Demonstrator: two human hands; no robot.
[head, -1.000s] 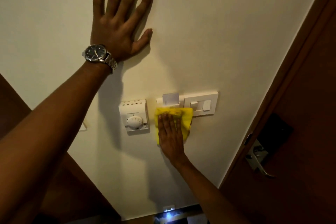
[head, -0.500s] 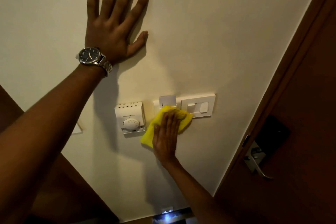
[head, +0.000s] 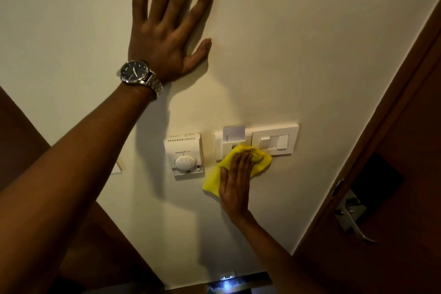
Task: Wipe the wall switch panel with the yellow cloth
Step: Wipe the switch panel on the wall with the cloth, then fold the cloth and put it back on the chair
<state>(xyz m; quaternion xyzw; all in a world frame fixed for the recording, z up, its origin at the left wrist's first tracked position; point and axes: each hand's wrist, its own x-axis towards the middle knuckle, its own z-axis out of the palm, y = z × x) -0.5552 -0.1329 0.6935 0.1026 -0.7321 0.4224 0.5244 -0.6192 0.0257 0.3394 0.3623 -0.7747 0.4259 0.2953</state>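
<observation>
A white wall switch panel is mounted on the cream wall, with a key card standing in a slot at its left end. My right hand presses the yellow cloth flat against the panel's lower left part, fingers pointing up. The cloth hangs down to the left below the panel. My left hand, a wristwatch on its wrist, rests flat with spread fingers on the wall high above.
A white thermostat with a round dial sits just left of the panel. At the right stands a brown wooden door with a metal lever handle. A small night light glows low on the wall.
My right hand has slid the cloth up and slightly right along the panel's lower edge, and the cloth has turned so one corner trails down to the left. My left hand stays on the wall.
</observation>
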